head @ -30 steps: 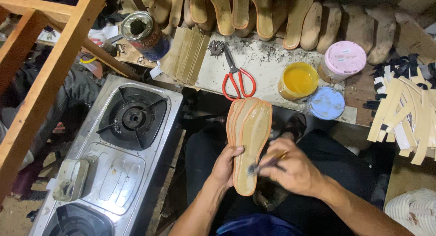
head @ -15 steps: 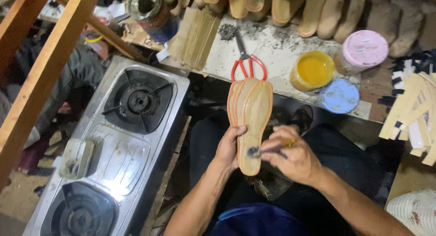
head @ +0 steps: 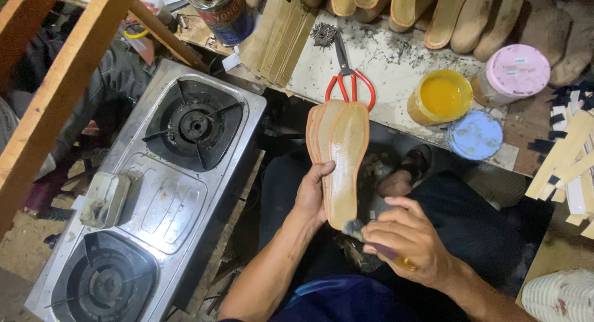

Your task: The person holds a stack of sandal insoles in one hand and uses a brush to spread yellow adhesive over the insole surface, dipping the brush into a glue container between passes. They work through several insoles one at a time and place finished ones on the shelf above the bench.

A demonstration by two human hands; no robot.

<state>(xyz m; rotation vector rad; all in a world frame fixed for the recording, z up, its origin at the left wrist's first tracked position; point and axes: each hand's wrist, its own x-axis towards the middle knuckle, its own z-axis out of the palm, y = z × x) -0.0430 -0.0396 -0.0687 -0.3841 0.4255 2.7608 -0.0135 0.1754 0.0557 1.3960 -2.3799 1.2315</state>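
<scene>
My left hand (head: 311,195) grips a small stack of tan shoe insoles (head: 343,155) by their left edge, holding them upright over my lap. The front insole looks glossy and wet. My right hand (head: 408,241) holds a small brush (head: 359,230), its dark bristles touching the heel end of the front insole. An open jar of yellow glue (head: 440,96) stands on the bench just beyond the insoles, with red-handled scissors (head: 346,71) to its left.
A steel two-burner gas stove (head: 154,198) lies to my left, a small tin (head: 105,199) on it. A pink-lidded jar (head: 513,74), a blue lid (head: 475,135), a can (head: 221,12), stacked card pieces (head: 275,40), rows of soles (head: 458,15) and strips (head: 572,161) surround the bench. Wooden beams (head: 55,93) cross upper left.
The brush has moved down the front insole toward its heel end. My view has shifted, so the stove and bench sit higher and further right in the frame.
</scene>
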